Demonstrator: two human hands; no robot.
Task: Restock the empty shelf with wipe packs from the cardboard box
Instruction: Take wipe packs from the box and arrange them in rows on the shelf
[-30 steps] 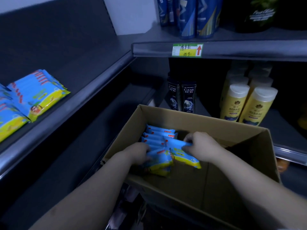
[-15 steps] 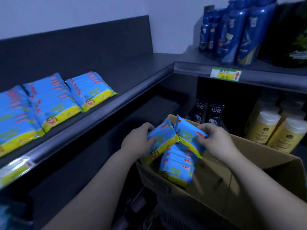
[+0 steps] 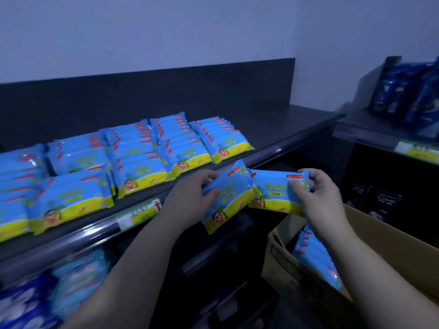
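We find the left hand [image 3: 190, 195] grasping the first wipe pack [image 3: 228, 200]. Its fingers [image 3: 210, 175] are curled over the pack's upper edge and the thumb is pressed on the printed face. The right hand [image 3: 320, 195] grasps the second wipe pack [image 3: 273, 193] at its right end, fingers clenched round the edge and thumb on the front.

Both packs are held in the air just in front of the shelf [image 3: 273, 129], below its front rail. The first is tilted, the second is nearer level, and their inner corners touch.

On the shelf, rows of shelved packs [image 3: 142, 160] cover the left and middle portions, each row overlapping and leaning back. The right-hand stretch of the shelf is bare dark surface.

The cardboard box [image 3: 384, 236] stands open at lower right, beneath the right forearm. Inside it, boxed packs [image 3: 316, 257] stand on edge near the left wall.

We also note a price label [image 3: 140, 213] on the shelf's front rail, just left of the left wrist. Blue bottles [image 3: 403, 96] stand on the neighbouring shelf at right, with dark bottles [image 3: 384, 200] on the level below them. Blue and white packaged goods [image 3: 35, 302] lie on the lower shelf at left, too blurred for us to identify.
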